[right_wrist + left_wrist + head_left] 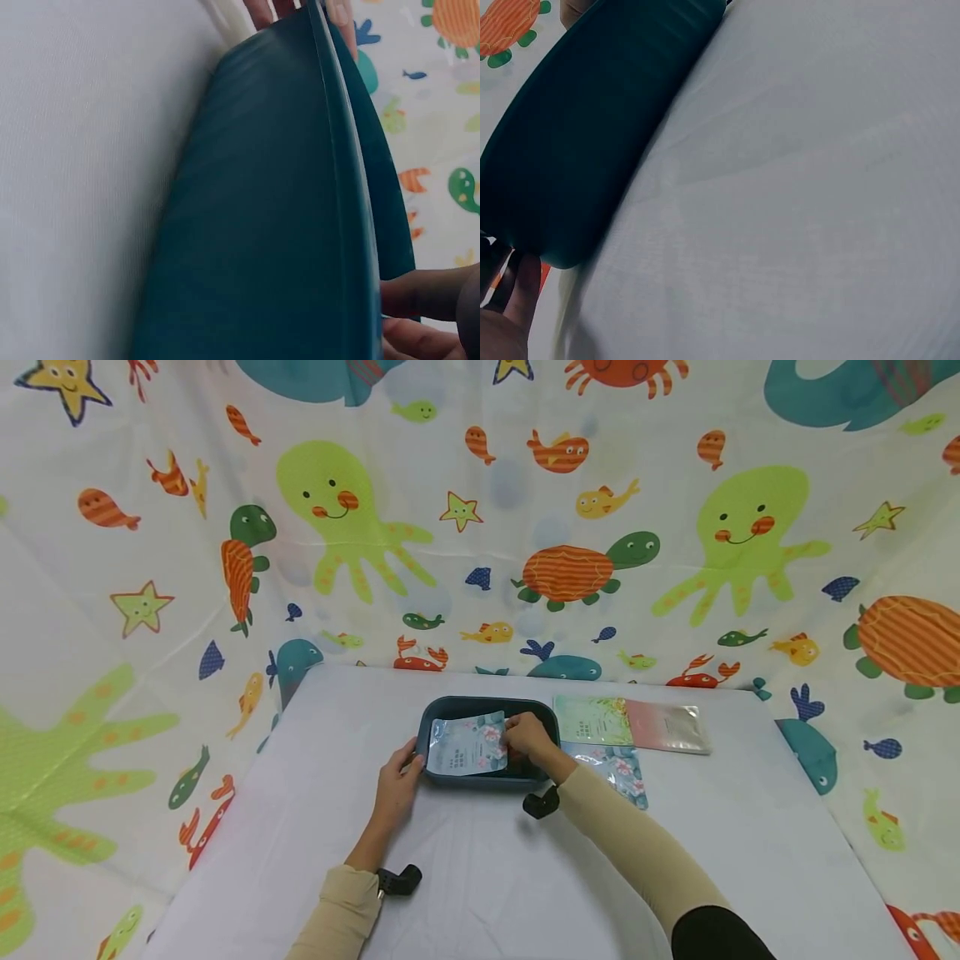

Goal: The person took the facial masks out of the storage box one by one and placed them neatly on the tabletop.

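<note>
A dark teal plastic tub [487, 782] with rounded corners stands on the white table. My left hand [397, 783] grips its left end; the left wrist view shows those fingers [525, 289] against the tub's corner. My right hand [529, 739] reaches over the right part of the tub and pinches the right edge of a blue floral face mask packet [467, 747]. That packet slants inside the tub, its printed face upward. From the right wrist, the tub's outer wall [255, 172] hides most of the inside, and my right fingers [412, 296] show beyond the rim.
Right of the tub lie a green packet [592, 720], a pink-and-silver packet [667, 727] and another blue floral packet [615, 768], partly under my right forearm. A sea-animal-print curtain [480, 527] hangs behind the white table [465, 877].
</note>
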Demonstrator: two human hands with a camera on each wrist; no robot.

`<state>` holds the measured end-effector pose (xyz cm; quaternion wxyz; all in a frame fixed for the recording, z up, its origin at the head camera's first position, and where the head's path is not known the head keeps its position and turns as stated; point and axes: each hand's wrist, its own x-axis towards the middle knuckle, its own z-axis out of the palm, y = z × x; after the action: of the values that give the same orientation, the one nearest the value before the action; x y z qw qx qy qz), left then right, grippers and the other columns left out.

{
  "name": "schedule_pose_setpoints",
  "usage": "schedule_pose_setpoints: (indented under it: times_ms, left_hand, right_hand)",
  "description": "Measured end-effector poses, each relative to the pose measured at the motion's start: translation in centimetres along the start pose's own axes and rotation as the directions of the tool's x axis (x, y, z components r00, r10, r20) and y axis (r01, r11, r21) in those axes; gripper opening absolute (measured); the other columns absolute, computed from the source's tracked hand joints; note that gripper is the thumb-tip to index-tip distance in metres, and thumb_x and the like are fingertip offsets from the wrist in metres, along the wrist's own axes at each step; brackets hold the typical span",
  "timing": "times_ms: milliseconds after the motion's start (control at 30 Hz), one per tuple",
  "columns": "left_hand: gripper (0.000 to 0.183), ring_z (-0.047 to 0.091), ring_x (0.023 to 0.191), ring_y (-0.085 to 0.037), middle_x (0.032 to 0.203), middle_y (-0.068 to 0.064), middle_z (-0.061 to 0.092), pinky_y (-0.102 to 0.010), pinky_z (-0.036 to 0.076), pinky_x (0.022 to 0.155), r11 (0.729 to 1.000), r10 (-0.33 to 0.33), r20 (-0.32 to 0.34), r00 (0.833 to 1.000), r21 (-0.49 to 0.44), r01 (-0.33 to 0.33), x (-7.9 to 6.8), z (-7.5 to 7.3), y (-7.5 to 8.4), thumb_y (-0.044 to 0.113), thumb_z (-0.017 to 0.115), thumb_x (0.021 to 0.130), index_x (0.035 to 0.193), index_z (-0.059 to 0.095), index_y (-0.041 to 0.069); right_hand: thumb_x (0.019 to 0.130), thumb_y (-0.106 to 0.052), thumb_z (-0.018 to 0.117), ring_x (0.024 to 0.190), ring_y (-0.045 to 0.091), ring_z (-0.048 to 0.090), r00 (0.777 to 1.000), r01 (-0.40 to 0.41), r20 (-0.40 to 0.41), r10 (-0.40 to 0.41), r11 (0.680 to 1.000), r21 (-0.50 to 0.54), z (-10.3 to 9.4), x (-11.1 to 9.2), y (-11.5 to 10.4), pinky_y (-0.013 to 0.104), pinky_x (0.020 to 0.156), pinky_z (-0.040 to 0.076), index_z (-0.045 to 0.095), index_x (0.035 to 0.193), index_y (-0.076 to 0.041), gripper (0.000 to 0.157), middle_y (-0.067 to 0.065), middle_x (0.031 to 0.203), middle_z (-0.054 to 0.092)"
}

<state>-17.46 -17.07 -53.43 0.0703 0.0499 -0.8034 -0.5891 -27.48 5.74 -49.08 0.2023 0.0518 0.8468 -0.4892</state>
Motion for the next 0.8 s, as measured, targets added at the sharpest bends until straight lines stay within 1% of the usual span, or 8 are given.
schedule_pose_setpoints:
  times_ms: [67, 233, 333, 467, 567, 633, 733, 800]
  left_hand:
    - [0.046, 0.048, 0.132, -0.035, 0.145, -0.022, 0.048, -0.048, 0.043, 0.106, 1.0, 0.011, -0.004, 1.0, 0.003, -0.011, 0.2, 0.0, -0.7, 0.015, 0.048, 0.103, 0.146, 0.041, 0.0]
    - [0.046, 0.05, 0.13, -0.035, 0.144, -0.022, 0.049, -0.049, 0.044, 0.105, 1.0, 0.025, 0.003, 1.0, -0.005, -0.025, 0.3, -0.1, -1.0, 0.015, 0.049, 0.102, 0.145, 0.042, 0.0]
    - [0.046, 0.051, 0.128, -0.033, 0.142, -0.021, 0.051, -0.048, 0.045, 0.105, 1.0, 0.016, -0.008, 1.0, 0.001, -0.016, 0.3, -0.1, -0.9, 0.014, 0.05, 0.102, 0.145, 0.043, 0.001]
    - [0.045, 0.051, 0.127, -0.036, 0.14, -0.025, 0.051, -0.047, 0.046, 0.103, 1.0, 0.014, -0.01, 1.0, 0.002, -0.014, -0.2, -0.2, 0.6, 0.01, 0.049, 0.101, 0.144, 0.043, -0.003]
    - [0.045, 0.05, 0.127, -0.04, 0.14, -0.03, 0.049, -0.05, 0.045, 0.103, 1.0, 0.022, 0.007, 1.0, -0.005, -0.022, -0.8, -0.5, 2.1, 0.007, 0.048, 0.101, 0.143, 0.041, -0.008]
    - [0.045, 0.05, 0.127, -0.042, 0.14, -0.031, 0.048, -0.052, 0.045, 0.103, 1.0, 0.03, 0.013, 0.999, -0.005, -0.03, -1.0, -0.6, 2.5, 0.006, 0.048, 0.101, 0.142, 0.04, -0.009]
    - [0.045, 0.05, 0.128, -0.04, 0.141, -0.029, 0.049, -0.052, 0.044, 0.104, 1.0, 0.026, 0.002, 1.0, 0.002, -0.026, -0.7, -0.3, 1.6, 0.008, 0.047, 0.102, 0.144, 0.041, -0.006]
    - [0.045, 0.051, 0.128, -0.038, 0.141, -0.027, 0.05, -0.051, 0.044, 0.104, 1.0, 0.03, -0.01, 1.0, 0.001, -0.03, -0.3, 0.0, 0.7, 0.01, 0.047, 0.102, 0.144, 0.042, -0.004]
  right_hand:
    - [0.089, -0.003, 0.063, 0.068, 0.019, 0.067, 1.0, 0.002, -0.015, -0.002, 0.999, 0.035, 0.0, -0.1, 0.0, 0.031, 0.065, 0.06, 0.066, 0.112, 0.004, 0.024, 0.017, 0.099, 0.069]
    - [0.087, -0.002, 0.066, 0.069, 0.018, 0.069, 0.997, 0.023, -0.073, -0.015, 0.993, 0.113, -0.4, -0.3, 0.0, 0.031, 0.064, 0.061, 0.067, 0.112, 0.005, 0.026, 0.019, 0.099, 0.071]
    - [0.087, -0.001, 0.066, 0.068, 0.017, 0.068, 0.996, 0.046, -0.081, -0.035, 0.99, 0.136, -0.7, -0.4, -0.1, 0.031, 0.063, 0.06, 0.068, 0.111, 0.006, 0.025, 0.019, 0.098, 0.072]
    - [0.088, -0.002, 0.064, 0.067, 0.015, 0.067, 0.996, 0.066, -0.07, -0.055, 0.984, 0.166, -1.4, -0.6, -0.4, 0.036, 0.07, 0.061, 0.067, 0.112, 0.006, 0.026, 0.02, 0.099, 0.071]
    - [0.089, -0.002, 0.063, 0.067, 0.015, 0.066, 0.996, 0.071, -0.061, -0.061, 0.979, 0.193, -2.0, -0.8, -0.5, 0.043, 0.079, 0.06, 0.065, 0.117, 0.007, 0.029, 0.021, 0.102, 0.071]
    - [0.09, -0.002, 0.062, 0.067, 0.014, 0.066, 0.996, 0.078, -0.057, -0.068, 0.977, 0.197, -2.5, -1.0, -0.5, 0.046, 0.082, 0.059, 0.064, 0.119, 0.007, 0.03, 0.021, 0.103, 0.07]
    - [0.091, -0.003, 0.061, 0.067, 0.014, 0.065, 0.996, 0.082, -0.045, -0.075, 0.977, 0.196, -3.2, -1.1, -0.4, 0.045, 0.081, 0.059, 0.064, 0.118, 0.008, 0.03, 0.019, 0.1, 0.07]
    - [0.091, -0.003, 0.062, 0.066, 0.014, 0.065, 0.996, 0.085, -0.041, -0.078, 0.978, 0.192, -3.6, -1.3, -0.3, 0.041, 0.076, 0.06, 0.064, 0.118, 0.008, 0.029, 0.017, 0.097, 0.069]
